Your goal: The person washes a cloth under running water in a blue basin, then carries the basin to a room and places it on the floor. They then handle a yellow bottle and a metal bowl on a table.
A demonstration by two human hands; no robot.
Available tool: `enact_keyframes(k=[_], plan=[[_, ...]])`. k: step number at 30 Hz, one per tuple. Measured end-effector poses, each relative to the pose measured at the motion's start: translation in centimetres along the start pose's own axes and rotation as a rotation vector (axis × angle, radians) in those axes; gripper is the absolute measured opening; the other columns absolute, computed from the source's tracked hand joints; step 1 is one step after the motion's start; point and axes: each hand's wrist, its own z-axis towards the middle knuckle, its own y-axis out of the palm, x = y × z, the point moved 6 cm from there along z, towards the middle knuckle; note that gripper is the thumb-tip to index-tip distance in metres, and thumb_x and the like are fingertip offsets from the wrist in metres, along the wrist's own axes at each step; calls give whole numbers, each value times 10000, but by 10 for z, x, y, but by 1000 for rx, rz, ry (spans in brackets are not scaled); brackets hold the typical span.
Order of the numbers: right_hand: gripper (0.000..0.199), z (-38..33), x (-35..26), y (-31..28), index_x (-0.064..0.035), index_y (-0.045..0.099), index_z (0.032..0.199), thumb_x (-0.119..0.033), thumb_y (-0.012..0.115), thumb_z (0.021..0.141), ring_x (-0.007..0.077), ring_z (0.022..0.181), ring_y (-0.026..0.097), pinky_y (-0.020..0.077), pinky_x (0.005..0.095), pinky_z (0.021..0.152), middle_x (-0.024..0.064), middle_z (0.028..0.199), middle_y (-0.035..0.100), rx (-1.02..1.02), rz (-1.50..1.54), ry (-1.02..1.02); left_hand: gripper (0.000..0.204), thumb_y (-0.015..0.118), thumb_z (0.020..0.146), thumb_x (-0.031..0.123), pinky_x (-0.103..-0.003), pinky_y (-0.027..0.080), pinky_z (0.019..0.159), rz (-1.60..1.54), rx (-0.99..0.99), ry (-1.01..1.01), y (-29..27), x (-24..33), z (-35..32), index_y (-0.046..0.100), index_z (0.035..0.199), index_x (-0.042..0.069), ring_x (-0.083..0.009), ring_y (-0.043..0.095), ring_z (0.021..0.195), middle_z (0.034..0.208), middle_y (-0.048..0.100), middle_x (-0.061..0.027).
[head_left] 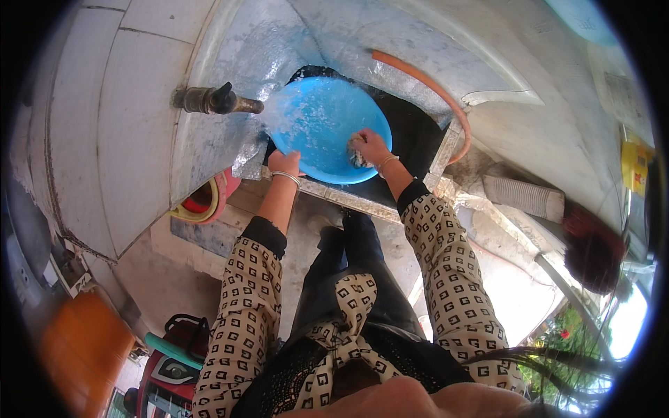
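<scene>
A round blue basin sits in a dark-floored sink, water splashing about its left side. My left hand is closed on the basin's near left rim, fingers hooked over the edge. Inside the basin, close to its right wall, my right hand grips a small crumpled greyish wad. The fingers hide part of the wad, and I cannot tell if it is a rag or a scrubber. From the left wall a brass tap points at the basin, with water spraying from its spout.
An orange hose curves along the sink's right side. The sink's tiled front edge runs below the basin. Pink and yellow basins are low at the left. A dark red brush head and a ribbed pipe are at the right.
</scene>
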Motion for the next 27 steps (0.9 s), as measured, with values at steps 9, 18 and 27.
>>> enact_keyframes(k=[9, 18, 27], plan=[[458, -38, -102, 28, -67, 501, 1177, -36, 612, 733, 168, 868, 577, 486, 314, 753, 94, 994, 592, -158, 476, -237, 575, 543, 856, 331, -439, 497, 754, -316, -98, -28, 17, 43, -83, 306, 1283, 28, -280, 485, 1090, 1235, 439, -160], [259, -70, -149, 62, -65, 556, 1067, -158, 551, 825, 310, 1007, 540, 427, 447, 813, 232, 1109, 523, 94, -386, -557, 367, 392, 924, 282, -419, 434, 921, -1086, -541, -208, 54, 40, -81, 447, 1202, 49, -262, 489, 1127, 1199, 506, -116], [194, -91, -156, 80, 12, 494, 973, -128, 512, 839, 386, 997, 508, 410, 425, 821, 242, 1064, 532, 221, 30, -547, 343, 394, 925, 228, -335, 413, 936, -1107, -504, -12, 35, 61, -61, 515, 1147, -4, -224, 527, 1066, 1135, 558, -112]])
